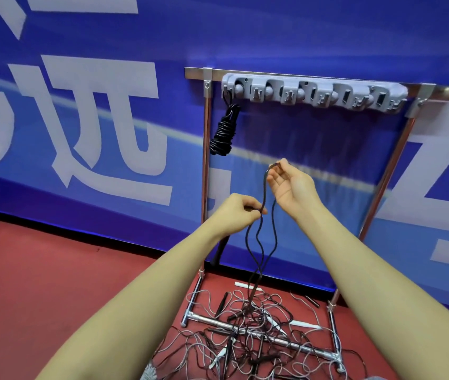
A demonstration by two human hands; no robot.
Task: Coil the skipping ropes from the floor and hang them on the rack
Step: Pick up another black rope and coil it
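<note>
The right hand (290,185) pinches the top bend of a thin black skipping rope (262,237) between thumb and fingertip, the other fingers loosely spread, palm turned toward the camera. Lower and to the left, the left hand (238,211) is curled round the same rope, gripping one strand at about the level of the right wrist. From the two hands the rope hangs in long narrow loops that run down into the tangled pile of black and pale grey ropes (253,335) on the red floor (39,270); which strand in the pile is its own cannot be told.

The pile lies across the base bars of the chrome tube rack (205,165), spilling past its front bar toward the camera. Between the rack's two uprights, above the pile and around the hands, the space is open. Across the top runs a grey plastic hook strip (313,94); a coiled black rope (223,133) hangs from its leftmost hook, close beside the left upright. Behind stands a blue banner wall with large white characters (94,119), meeting the floor just behind the rack's feet.
</note>
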